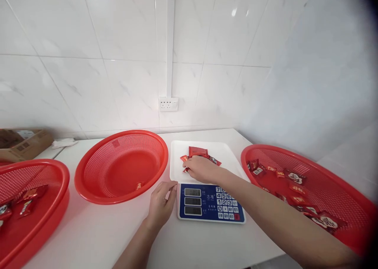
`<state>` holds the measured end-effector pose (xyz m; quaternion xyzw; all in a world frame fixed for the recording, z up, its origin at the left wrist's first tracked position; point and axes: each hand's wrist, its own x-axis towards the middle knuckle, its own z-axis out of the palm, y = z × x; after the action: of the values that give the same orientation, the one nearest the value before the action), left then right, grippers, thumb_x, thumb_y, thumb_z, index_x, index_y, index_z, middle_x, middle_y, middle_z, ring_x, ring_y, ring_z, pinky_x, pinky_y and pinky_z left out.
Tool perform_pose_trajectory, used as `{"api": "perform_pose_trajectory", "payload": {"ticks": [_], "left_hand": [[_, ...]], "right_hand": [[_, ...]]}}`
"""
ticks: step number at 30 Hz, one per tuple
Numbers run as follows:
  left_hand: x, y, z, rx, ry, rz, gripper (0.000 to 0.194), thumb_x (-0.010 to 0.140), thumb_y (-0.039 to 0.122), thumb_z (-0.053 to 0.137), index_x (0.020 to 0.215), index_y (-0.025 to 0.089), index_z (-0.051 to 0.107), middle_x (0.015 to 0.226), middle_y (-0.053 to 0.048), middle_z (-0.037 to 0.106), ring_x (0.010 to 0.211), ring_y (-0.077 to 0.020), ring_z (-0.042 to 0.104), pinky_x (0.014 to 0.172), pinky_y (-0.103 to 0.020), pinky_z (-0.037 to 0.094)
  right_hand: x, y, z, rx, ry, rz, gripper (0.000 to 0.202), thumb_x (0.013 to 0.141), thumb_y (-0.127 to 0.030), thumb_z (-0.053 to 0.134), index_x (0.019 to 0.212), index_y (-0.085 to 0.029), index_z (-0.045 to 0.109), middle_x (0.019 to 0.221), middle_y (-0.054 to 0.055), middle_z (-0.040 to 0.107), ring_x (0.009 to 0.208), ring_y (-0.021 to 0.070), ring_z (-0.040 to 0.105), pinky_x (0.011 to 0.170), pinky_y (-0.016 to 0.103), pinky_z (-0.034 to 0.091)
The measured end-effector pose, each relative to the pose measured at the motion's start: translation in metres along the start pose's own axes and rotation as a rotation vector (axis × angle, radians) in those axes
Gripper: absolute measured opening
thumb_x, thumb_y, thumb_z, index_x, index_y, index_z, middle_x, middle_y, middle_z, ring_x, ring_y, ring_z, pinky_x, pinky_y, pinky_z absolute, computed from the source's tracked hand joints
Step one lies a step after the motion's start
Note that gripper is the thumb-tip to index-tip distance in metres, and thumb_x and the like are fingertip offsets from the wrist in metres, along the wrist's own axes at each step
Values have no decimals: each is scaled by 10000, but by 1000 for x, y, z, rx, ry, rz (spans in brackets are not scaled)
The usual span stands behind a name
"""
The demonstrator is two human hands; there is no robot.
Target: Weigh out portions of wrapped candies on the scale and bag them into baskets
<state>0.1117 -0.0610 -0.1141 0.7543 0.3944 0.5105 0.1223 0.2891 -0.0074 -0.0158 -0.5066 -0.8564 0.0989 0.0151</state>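
Observation:
A white scale [211, 218] with a blue keypad panel stands on the table, a pale weighing tray [230, 159] on top. Several red wrapped snack packets [197, 151] lie together on that tray. My right hand [202, 169] reaches over the keypad from the right, its fingers closed down on a small red packet [185, 169] in the pile; the palm side is hidden. At the scale's near left corner is my left hand [162, 203], holding nothing, thumb and forefinger a little apart with the tips by the corner. The scale's displays are lit too faintly to read surely.
Behind my left hand stands a red mesh basket [121, 198] with one small packet [139, 185] in it. Other red baskets with packets stand at left [56, 166] and right [265, 148]. A cardboard box [32, 145] sits far left, and a tiled wall [126, 92] with a socket [168, 104] rises behind.

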Motion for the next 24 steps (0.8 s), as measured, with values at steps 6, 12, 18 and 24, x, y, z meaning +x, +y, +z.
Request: {"api": "perform_pose_trajectory", "payload": {"ticks": [6,12,18,24], "left_hand": [[0,1,0,22,-18,7,154,867,206,475,926,190,617,748,-23,676,700,-119,638,604,-206,512],[1,4,-1,24,-13,23,150,868,192,473,924,192,612,758,-31,682,698,-125,638,592,-214,522],[1,4,-1,27,-32,38,150,866,184,473,916,194,614,768,-35,686,706,-128,641,601,-215,526],[0,0,-1,42,-35,24,154,863,188,475,925,196,615,771,-25,684,708,-120,640,604,-204,515]], "right_hand": [[20,-8,-24,490,328,11,390,930,-349,388,1292,-228,469,1204,76,607,879,135,618,683,245,471],[22,-2,-15,-49,121,237,291,882,-331,493,1110,-177,589,979,111,681,911,233,622,694,300,443],[19,-2,5,-158,53,247,208,864,-231,488,1010,-143,606,947,155,663,944,275,600,665,302,418],[24,-5,-5,-88,59,275,248,864,-254,491,1070,-149,580,945,138,671,870,249,627,638,292,427]]}}
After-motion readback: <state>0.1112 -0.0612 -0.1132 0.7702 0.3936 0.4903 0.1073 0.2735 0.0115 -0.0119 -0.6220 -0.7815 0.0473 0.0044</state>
